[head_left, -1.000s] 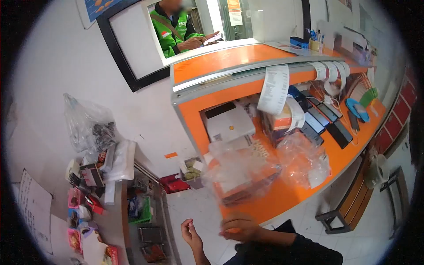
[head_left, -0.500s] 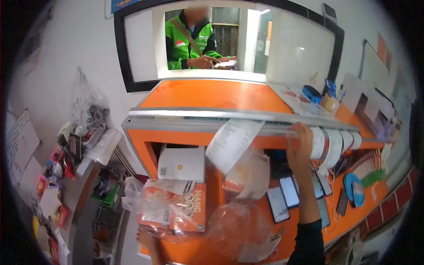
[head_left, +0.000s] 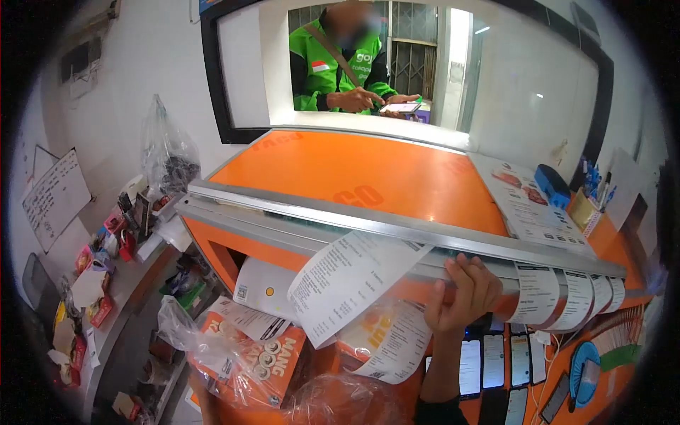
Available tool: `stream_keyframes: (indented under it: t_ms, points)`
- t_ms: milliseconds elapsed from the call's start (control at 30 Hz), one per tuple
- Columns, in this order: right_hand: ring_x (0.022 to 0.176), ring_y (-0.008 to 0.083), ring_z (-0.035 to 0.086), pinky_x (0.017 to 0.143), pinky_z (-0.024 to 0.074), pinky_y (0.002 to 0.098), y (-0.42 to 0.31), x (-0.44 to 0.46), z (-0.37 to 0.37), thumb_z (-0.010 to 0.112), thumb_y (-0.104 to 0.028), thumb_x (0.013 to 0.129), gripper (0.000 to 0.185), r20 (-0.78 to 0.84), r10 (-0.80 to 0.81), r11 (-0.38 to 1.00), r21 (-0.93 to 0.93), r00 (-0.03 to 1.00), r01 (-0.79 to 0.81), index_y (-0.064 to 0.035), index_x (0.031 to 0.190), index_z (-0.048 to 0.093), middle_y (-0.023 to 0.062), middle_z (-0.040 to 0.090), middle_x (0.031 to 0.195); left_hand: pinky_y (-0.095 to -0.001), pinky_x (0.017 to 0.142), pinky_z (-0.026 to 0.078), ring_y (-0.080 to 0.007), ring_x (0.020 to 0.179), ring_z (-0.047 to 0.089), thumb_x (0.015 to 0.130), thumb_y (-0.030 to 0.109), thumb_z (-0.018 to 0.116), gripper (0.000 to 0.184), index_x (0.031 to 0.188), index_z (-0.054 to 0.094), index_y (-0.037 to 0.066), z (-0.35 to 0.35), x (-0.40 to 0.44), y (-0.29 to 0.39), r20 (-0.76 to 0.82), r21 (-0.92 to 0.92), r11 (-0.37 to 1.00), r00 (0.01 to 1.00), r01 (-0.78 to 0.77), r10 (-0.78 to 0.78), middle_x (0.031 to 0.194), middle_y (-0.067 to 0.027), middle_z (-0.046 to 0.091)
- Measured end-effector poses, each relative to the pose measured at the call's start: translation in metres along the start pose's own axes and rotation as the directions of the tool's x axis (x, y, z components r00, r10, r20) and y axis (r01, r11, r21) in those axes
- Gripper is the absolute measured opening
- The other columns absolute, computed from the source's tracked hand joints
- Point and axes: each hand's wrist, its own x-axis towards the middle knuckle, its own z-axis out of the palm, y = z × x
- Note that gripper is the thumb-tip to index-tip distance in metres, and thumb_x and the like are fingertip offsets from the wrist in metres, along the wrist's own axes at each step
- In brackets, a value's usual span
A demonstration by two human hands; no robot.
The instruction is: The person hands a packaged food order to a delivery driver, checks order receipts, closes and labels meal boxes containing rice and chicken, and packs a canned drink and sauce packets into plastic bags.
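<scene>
My right hand [head_left: 464, 292] is raised to the metal order rail [head_left: 397, 223] on the counter's front edge. Its fingertips touch the rail's lower side, slightly bent, with the thumb apart and nothing visible in the grasp. Just left of it, a long printed receipt [head_left: 350, 283] hangs from the rail. My left hand [head_left: 204, 400] is low at the left, beside an orange food box [head_left: 273, 365] in a clear plastic bag [head_left: 180, 329]; its fingers are mostly hidden. Another bagged orange package [head_left: 368, 336] with a receipt on it sits below the hanging receipt.
More receipts [head_left: 536, 292] hang along the rail at right, above several phones [head_left: 469, 365]. A blue round tray [head_left: 584, 375] lies farther right. Beyond the orange counter [head_left: 354, 173], a person in a green jacket [head_left: 347, 71] holds a phone at the window. Cluttered shelves [head_left: 134, 297] stand left.
The view has shifted and come nearer the counter. My right hand remains at the rail, its fingers now more visible. My left hand is now more hidden beside the bagged box.
</scene>
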Motion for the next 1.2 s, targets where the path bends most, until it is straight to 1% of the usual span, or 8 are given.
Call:
stream_keyframes:
  t_ms: [600,767,867,967,1033,1100,1133,1200]
  points:
    - [0.090,0.0236,0.049,0.078,0.0317,0.0375,-0.001,0.001,-0.002,0.044,-0.019,0.076,0.022,0.002,0.000,1.000,0.008,1.000,0.000,-0.0061,0.088,0.059,0.0077,0.057,0.092,-0.0328,0.060,0.044,-0.0225,0.070,0.054,0.080,0.025,0.045,0.025,0.090,0.053,0.003,0.015,0.012,-0.013,-0.030,-0.104,0.993,0.998,0.047,-0.051,0.084,-0.0086,0.055]
    - [0.090,0.0218,0.051,0.077,0.0316,0.0362,0.003,-0.003,0.000,0.042,-0.014,0.079,0.023,0.011,-0.012,1.000,-0.009,1.000,0.012,-0.0057,0.090,0.060,0.0063,0.059,0.094,-0.0321,0.058,0.045,-0.0217,0.068,0.054,0.082,0.024,0.045,0.024,0.090,0.053,0.003,0.034,0.011,-0.044,-0.079,-0.273,0.962,0.996,0.015,-0.038,0.081,-0.0083,0.056]
    - [0.091,0.0202,0.051,0.079,0.0309,0.0333,0.007,-0.003,-0.001,0.043,-0.013,0.080,0.023,0.019,-0.056,0.998,-0.006,0.998,0.056,-0.0066,0.091,0.061,0.0043,0.060,0.096,-0.0316,0.057,0.046,-0.0212,0.066,0.054,0.082,0.024,0.045,0.023,0.090,0.052,0.003,0.048,0.009,-0.070,-0.095,-0.471,0.882,0.993,0.019,-0.072,0.080,-0.0081,0.056]
    - [0.093,0.0179,0.048,0.077,0.0301,0.0331,0.010,-0.005,-0.003,0.044,-0.017,0.081,0.022,0.066,-0.072,0.997,0.013,0.995,0.071,-0.0124,0.094,0.060,0.0016,0.058,0.098,-0.0311,0.056,0.046,-0.0207,0.064,0.054,0.083,0.023,0.044,0.023,0.090,0.052,0.003,0.057,0.011,-0.089,-0.010,-0.683,0.726,0.993,0.079,-0.117,0.078,-0.0079,0.056]
    - [0.094,0.0173,0.047,0.077,0.0292,0.0335,0.012,-0.005,-0.005,0.044,-0.017,0.080,0.022,0.083,-0.071,0.997,0.046,0.994,0.068,-0.0147,0.097,0.059,0.0006,0.056,0.100,-0.0282,0.059,0.047,-0.0184,0.070,0.055,0.084,0.022,0.045,0.024,0.098,0.051,0.004,0.059,0.020,-0.092,0.128,-0.811,0.562,0.987,0.163,-0.103,0.085,-0.0057,0.056]
    - [0.095,0.0173,0.046,0.079,0.0286,0.0338,0.010,-0.003,-0.008,0.045,-0.013,0.078,0.024,0.107,-0.055,0.995,0.089,0.993,0.046,-0.0150,0.099,0.058,0.0001,0.056,0.101,-0.0284,0.057,0.046,-0.0179,0.065,0.055,0.081,0.021,0.047,0.022,0.094,0.052,0.003,0.047,0.024,-0.070,0.137,-0.926,0.334,0.981,0.177,-0.139,0.081,-0.0057,0.056]
    - [0.095,0.0177,0.046,0.080,0.0285,0.0344,0.010,-0.004,-0.010,0.046,-0.011,0.076,0.025,0.113,-0.051,0.993,0.113,0.992,0.038,-0.0146,0.099,0.058,0.0000,0.055,0.101,-0.0297,0.056,0.046,-0.0195,0.064,0.055,0.079,0.023,0.050,0.024,0.091,0.053,0.003,0.046,0.027,-0.069,0.135,-0.936,0.306,0.980,0.175,-0.148,0.079,-0.0069,0.057]
    - [0.095,0.0184,0.047,0.082,0.0283,0.0356,0.012,-0.004,-0.013,0.048,-0.007,0.073,0.028,0.116,-0.047,0.987,0.160,0.992,0.028,-0.0138,0.099,0.057,0.0000,0.055,0.102,-0.0324,0.053,0.046,-0.0227,0.062,0.055,0.075,0.027,0.054,0.027,0.087,0.054,0.003,0.043,0.027,-0.068,0.039,-0.898,0.430,0.990,0.094,-0.136,0.076,-0.0092,0.057]
